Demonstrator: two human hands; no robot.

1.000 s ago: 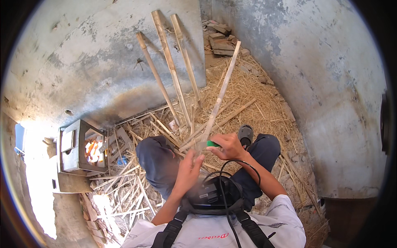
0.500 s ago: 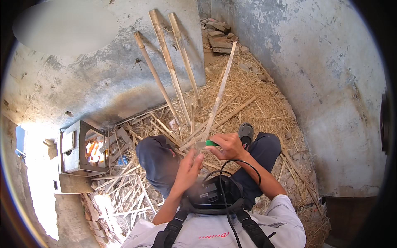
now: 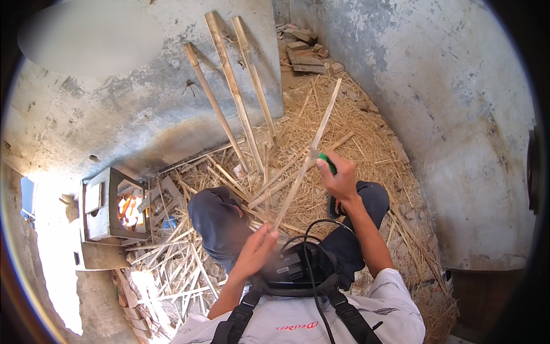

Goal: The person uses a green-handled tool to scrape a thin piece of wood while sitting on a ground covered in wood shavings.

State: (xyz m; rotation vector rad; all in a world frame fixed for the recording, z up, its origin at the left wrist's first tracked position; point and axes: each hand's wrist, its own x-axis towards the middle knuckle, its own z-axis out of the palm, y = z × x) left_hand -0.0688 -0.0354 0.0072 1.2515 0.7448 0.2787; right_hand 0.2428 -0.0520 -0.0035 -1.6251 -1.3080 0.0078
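Note:
A long pale bamboo strip (image 3: pixel 329 110) slants up and to the right from my left hand (image 3: pixel 259 246), which is closed round its lower end near my lap. My right hand (image 3: pixel 340 179) grips a green-handled knife (image 3: pixel 325 163) farther up, with the blade lying against the strip about two-thirds of the way along it. Beneath the strip, split sticks (image 3: pixel 344 139) and straw (image 3: pixel 375 149) cover the floor between and beyond my knees.
Three bamboo poles (image 3: pixel 228 74) lean on the concrete wall (image 3: pixel 137 114). Broken bricks (image 3: pixel 303 60) lie in the far corner. A metal box (image 3: pixel 103 209) with flames inside stands at the left among scattered strips (image 3: pixel 180 272). A curved wall (image 3: pixel 470 143) bounds the right.
My right hand and the knife have moved away from my left hand, up along the strip. The strip now tilts more to the right. My left hand has dropped slightly.

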